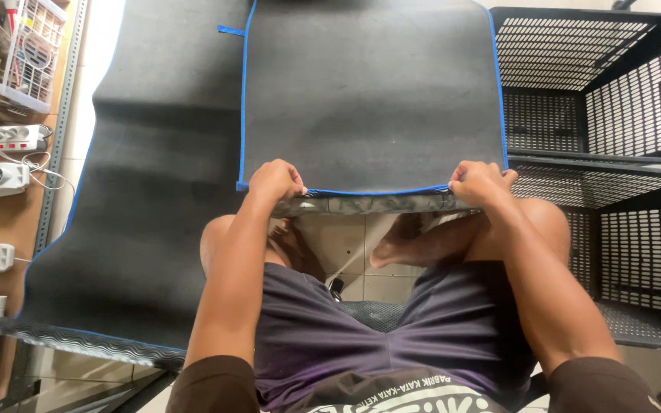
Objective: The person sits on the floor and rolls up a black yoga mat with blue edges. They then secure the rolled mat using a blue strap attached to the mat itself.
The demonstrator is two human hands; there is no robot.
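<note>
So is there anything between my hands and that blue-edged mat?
Nothing visible: the left hand and the right hand both grip the near edge of the blue-edged mat directly.

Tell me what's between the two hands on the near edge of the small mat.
Head view: only the mat's own rolled near edge spans from left hand to right hand; nothing else lies between.

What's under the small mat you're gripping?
The small mat lies on a larger dark mat, which shows to its left. Both hands grip its near edge. Whatever lies beneath its middle is covered.
</note>
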